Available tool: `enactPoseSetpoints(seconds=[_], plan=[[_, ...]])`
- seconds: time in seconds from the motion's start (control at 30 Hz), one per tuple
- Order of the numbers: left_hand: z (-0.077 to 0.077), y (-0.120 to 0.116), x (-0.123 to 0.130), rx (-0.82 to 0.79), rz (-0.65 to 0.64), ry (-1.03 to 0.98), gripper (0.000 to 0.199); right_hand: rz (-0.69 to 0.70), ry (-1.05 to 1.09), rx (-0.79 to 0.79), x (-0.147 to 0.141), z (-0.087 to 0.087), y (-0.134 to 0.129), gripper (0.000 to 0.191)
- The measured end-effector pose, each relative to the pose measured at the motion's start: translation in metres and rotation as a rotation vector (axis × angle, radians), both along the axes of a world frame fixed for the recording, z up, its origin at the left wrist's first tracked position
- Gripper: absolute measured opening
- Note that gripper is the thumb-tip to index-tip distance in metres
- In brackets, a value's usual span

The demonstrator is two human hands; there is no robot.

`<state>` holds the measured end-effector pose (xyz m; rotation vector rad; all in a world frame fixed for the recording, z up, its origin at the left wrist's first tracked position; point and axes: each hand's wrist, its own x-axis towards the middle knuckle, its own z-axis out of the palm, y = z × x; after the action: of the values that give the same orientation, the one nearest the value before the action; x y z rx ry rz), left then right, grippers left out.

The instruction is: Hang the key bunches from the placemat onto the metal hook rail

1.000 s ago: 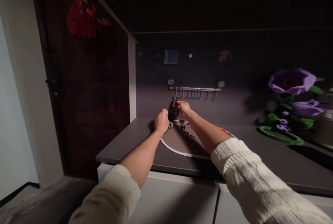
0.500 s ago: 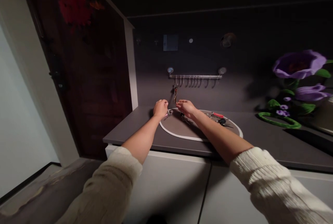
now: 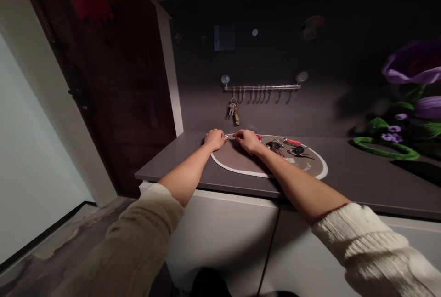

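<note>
My left hand (image 3: 215,139) is closed low over the left end of an oval mat (image 3: 237,169). A small shiny pinkish piece of a key ring (image 3: 226,138) shows at its fingertips; the rest is hidden. Just to its right, my right hand (image 3: 247,140) has its fingers curled and pressed together over the mat; whatever they hold is too small to make out. Above both hands, a bunch of keys (image 3: 231,109) with a brown tag (image 3: 236,116) hangs from the leftmost part of a clear hook rail (image 3: 263,88).
Dark key bundles (image 3: 274,145), a black fob with keys (image 3: 296,151) and a red strip-like item (image 3: 292,142) lie on the mat's right half. Purple flowers (image 3: 429,108) with a green loop (image 3: 386,148) stand right on the counter (image 3: 347,175). A dark door (image 3: 127,81) is left.
My right hand has drawn down from beneath the hanging keys, its fingers curling in. The hanging tag has turned to face me. The left hand's key ring is now mostly hidden. The view has shifted.
</note>
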<state>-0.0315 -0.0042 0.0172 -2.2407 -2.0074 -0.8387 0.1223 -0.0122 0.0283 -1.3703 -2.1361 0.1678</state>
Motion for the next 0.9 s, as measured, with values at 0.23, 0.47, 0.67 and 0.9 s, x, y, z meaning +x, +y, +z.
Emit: enactPoseSetpoints(seconds=[0.23,0.47,0.67,0.9], plan=[[-0.009,0.015,-0.003,-0.047,-0.014,-0.39,0.01,0.062,0.182,0.01,-0.003,-0.006,0.008,0.016],[-0.006,0.011,0.002,-0.093,-0.08,-0.781,0.005,0.094,0.304,-0.003,-0.004,-0.008,0.009,0.017],[0.004,0.003,0.005,-0.128,-0.164,-1.001,0.008,0.103,0.291,0.047,-0.004,-0.005,0.006,0.013],[0.007,0.001,0.008,-0.173,-0.268,-1.222,0.007,0.107,0.507,0.031,-0.004,-0.005,0.009,0.01]])
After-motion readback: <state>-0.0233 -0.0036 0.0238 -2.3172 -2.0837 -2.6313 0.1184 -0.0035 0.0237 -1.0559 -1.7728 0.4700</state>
